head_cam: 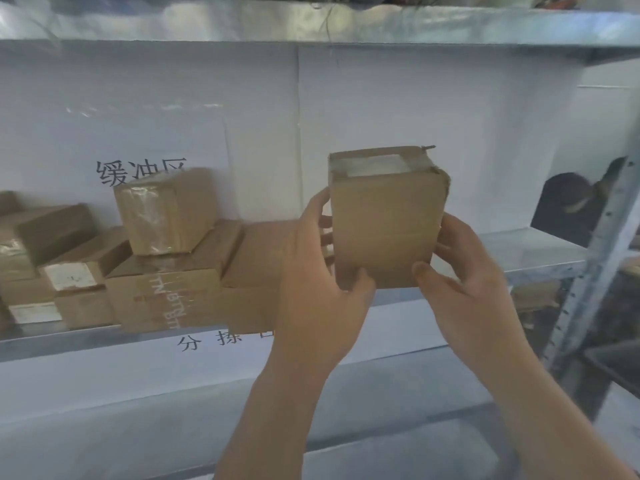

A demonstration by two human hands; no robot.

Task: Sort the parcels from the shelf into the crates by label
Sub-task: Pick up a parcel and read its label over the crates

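Both hands hold one small cardboard parcel (386,220) up in front of the shelf (533,252), lifted clear of its deck: the left hand (320,271) grips the parcel's left side with the thumb on the near face, and the right hand (464,282) grips its right side with the thumb at the lower corner. The face turned to the camera is plain cardboard; clear tape shows on top, and no label can be read from here, so the sort for this one looks undecided.

Most of the job seems to lie ahead. To the left of the held parcel a stack of parcels (162,271) sits on the shelf, several deep, and no crates are in view.

Right of the held parcel the shelf deck is bare as far as the perforated upright post (602,237). The upper shelf (311,26) hangs well above the parcel, and the space toward the person looks open for drawing it back
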